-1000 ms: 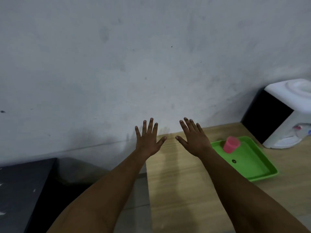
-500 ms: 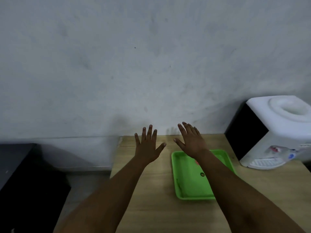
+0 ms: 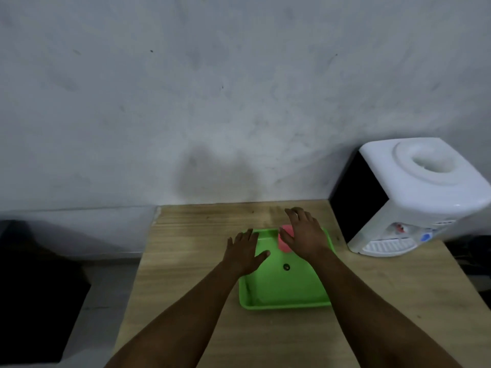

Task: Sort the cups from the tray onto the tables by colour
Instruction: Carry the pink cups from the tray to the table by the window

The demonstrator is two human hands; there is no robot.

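One pink cup (image 3: 284, 241) stands at the far end of the green tray (image 3: 284, 296), mid-frame, half hidden behind my right hand (image 3: 305, 237) — both hands loose, holding nothing, left hand (image 3: 244, 251) on the tray's rim — so a blind reach could tip it.

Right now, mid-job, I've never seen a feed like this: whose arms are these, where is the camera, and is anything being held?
There is no machine here. A person wears one camera on the head, looking forward and down, so you see their own bare arms. The left hand hovers with fingers spread over the near left part of a green tray on a wooden table. The right hand reaches over a pink cup standing in the tray; whether it grips the cup I cannot tell. A white water dispenser stands on the right.
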